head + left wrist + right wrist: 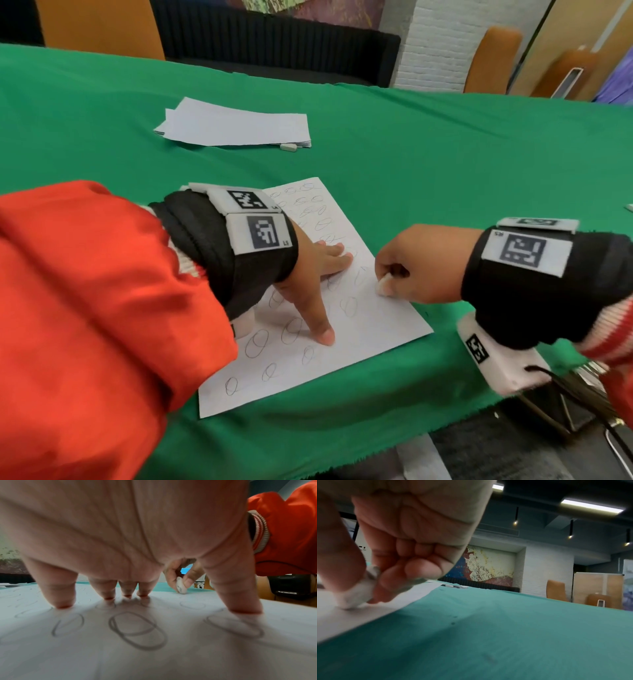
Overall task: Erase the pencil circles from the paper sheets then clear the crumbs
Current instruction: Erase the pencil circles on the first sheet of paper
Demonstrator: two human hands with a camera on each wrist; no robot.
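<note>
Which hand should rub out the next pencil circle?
The right hand: it already pinches the eraser against the sheet, beside remaining circles. The left hand is spread flat, holding the paper down.

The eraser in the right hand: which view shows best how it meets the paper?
Right wrist: the eraser fills the near frame, pinched by the right hand, its tip on the paper sheet. Left wrist shows it small, behind the left hand. Head shows only a white tip.

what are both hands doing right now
Left hand: open, fingers spread, pressing the paper sheet flat.
Right hand: closed, pinching the eraser against the sheet.
</note>
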